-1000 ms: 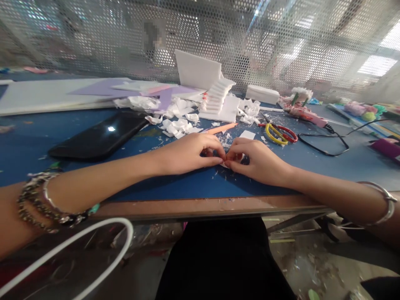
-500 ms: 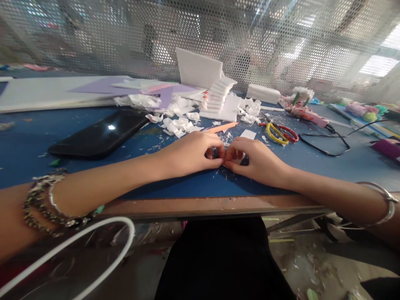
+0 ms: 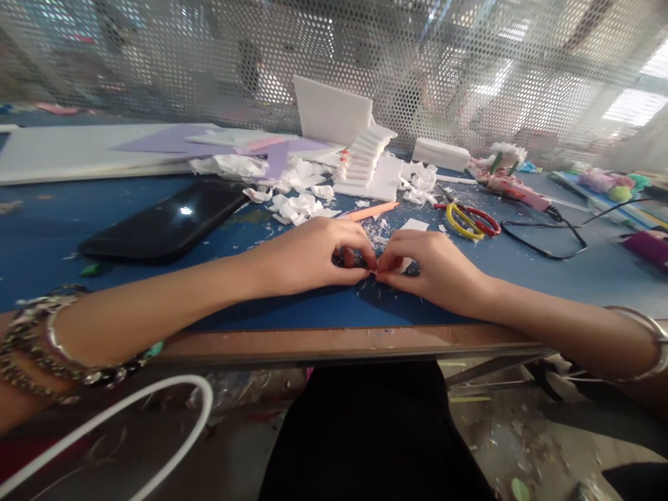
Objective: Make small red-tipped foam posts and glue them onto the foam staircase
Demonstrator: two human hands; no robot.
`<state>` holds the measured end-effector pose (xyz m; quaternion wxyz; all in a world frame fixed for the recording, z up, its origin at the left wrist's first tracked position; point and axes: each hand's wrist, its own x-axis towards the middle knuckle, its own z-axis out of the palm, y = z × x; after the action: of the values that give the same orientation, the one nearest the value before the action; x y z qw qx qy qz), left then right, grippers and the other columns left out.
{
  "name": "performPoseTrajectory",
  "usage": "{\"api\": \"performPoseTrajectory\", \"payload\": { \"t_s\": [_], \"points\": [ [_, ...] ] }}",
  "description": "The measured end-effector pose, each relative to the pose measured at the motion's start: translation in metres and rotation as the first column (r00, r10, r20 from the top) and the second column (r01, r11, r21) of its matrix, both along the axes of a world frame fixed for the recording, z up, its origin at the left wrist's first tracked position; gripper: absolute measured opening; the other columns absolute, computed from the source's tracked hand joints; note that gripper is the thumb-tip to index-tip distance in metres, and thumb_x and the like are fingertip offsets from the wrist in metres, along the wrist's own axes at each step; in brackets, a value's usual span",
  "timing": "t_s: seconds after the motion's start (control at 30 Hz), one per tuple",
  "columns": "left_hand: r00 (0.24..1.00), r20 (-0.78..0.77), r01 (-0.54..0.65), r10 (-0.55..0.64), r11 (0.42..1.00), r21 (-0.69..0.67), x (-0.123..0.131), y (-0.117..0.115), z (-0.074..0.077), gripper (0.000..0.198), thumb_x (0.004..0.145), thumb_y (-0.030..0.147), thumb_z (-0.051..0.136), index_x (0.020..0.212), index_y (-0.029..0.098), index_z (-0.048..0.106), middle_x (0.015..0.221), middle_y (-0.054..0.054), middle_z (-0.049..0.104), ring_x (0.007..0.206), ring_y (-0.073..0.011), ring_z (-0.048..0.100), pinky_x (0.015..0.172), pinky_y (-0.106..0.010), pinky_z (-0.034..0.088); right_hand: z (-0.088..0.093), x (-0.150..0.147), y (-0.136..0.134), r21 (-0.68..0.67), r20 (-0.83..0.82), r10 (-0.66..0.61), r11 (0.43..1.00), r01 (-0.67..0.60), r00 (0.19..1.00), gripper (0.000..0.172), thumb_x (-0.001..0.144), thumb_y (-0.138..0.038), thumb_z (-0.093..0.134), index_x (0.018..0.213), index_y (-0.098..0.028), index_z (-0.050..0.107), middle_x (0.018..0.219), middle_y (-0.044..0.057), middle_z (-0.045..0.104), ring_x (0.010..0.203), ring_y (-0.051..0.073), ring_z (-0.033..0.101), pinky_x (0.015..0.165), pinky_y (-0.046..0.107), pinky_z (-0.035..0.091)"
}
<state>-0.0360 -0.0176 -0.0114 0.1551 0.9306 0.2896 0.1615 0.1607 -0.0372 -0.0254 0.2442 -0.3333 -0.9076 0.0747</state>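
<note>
My left hand [image 3: 313, 256] and my right hand [image 3: 433, 268] rest on the blue table [image 3: 292, 306] near its front edge. Their fingertips meet in a pinch around a small piece that the fingers mostly hide. Both hands have curled, closed fingers. White scraps [image 3: 300, 207] and shavings lie just beyond the hands. A small white card [image 3: 415, 225] lies behind my right hand. An orange knife [image 3: 371, 212] lies behind the hands.
A black phone [image 3: 164, 223] lies at the left. A white foam staircase model [image 3: 365, 163] stands at the back. Yellow and red scissors [image 3: 467, 220], a glue gun [image 3: 514, 191] with black cable [image 3: 547, 240] lie at the right. White and purple sheets [image 3: 104, 149] lie at back left.
The hands have stayed together in the same spot, fingers shifting slightly on the small piece. The view has dropped a little.
</note>
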Motion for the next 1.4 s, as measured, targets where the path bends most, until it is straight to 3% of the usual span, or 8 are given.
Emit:
{"api": "performPoseTrajectory", "payload": {
  "t_s": [0.17,0.47,0.63,0.93,1.2,1.4],
  "points": [
    [1.0,-0.024,0.004,-0.003,1.0,0.019,0.0,0.001,0.001,0.013,0.077,0.027,0.058,0.081,0.021,0.068,0.09,0.0,0.064,0.071,-0.0094,0.056,0.071,-0.019,0.043,-0.002,0.001,0.0,0.09,0.046,0.005,0.996,-0.009,0.999,0.012,0.079,-0.018,0.057,0.071,-0.01,0.061,0.075,0.005,0.057,0.065,0.01,0.052,0.062,0.022,0.042],
    [0.996,0.002,-0.085,0.085,0.996,-0.01,0.001,0.006,-0.006,0.017,0.078,0.032,0.056,0.075,0.018,0.066,0.081,0.001,0.065,0.066,-0.0107,0.056,0.065,-0.023,0.042,0.001,-0.003,-0.002,0.011,0.049,-0.028,1.0,0.027,0.998,0.008,0.079,-0.015,0.055,0.074,-0.012,0.061,0.076,0.003,0.056,0.066,0.009,0.051,0.064,0.022,0.04],
    [0.991,-0.039,-0.129,0.129,0.992,0.011,0.004,0.005,-0.004,0.012,0.076,0.029,0.057,0.078,0.019,0.064,0.077,0.002,0.062,0.058,-0.0089,0.051,0.056,-0.021,0.037,0.001,-0.001,0.0,0.071,0.029,0.028,0.997,-0.03,0.999,0.009,0.075,-0.007,0.052,0.076,-0.014,0.058,0.074,0.002,0.056,0.068,0.01,0.05,0.064,0.022,0.039],
    [0.998,-0.064,0.003,0.002,0.997,0.081,0.003,0.0,0.004,0.014,0.077,0.023,0.052,0.073,0.019,0.065,0.081,0.0,0.064,0.08,-0.0147,0.06,0.074,-0.023,0.041,0.015,0.003,0.001,-0.051,0.127,0.091,0.995,-0.085,0.988,0.008,0.078,-0.017,0.058,0.076,-0.013,0.064,0.08,0.004,0.062,0.072,0.012,0.056,0.069,0.024,0.043],
    [0.994,-0.067,-0.078,0.085,0.992,0.103,0.005,0.0,-0.002,0.019,0.078,0.038,0.057,0.083,0.022,0.067,0.09,-0.001,0.067,0.082,-0.0166,0.06,0.071,-0.025,0.04,0.008,0.0,-0.008,0.087,0.257,-0.031,0.996,0.009,0.966,0.015,0.085,-0.017,0.046,0.082,-0.01,0.06,0.085,0.009,0.058,0.075,0.015,0.054,0.067,0.027,0.043],
    [0.994,-0.029,-0.102,0.105,0.989,0.103,0.01,-0.002,-0.003,0.016,0.08,0.03,0.056,0.078,0.019,0.067,0.081,-0.002,0.067,0.078,-0.0161,0.06,0.07,-0.025,0.041,0.014,0.0,-0.002,0.1,0.307,-0.019,0.995,-0.012,0.951,0.02,0.088,-0.018,0.039,0.086,-0.01,0.057,0.09,0.011,0.055,0.077,0.016,0.053,0.069,0.029,0.043]
  ]
}}
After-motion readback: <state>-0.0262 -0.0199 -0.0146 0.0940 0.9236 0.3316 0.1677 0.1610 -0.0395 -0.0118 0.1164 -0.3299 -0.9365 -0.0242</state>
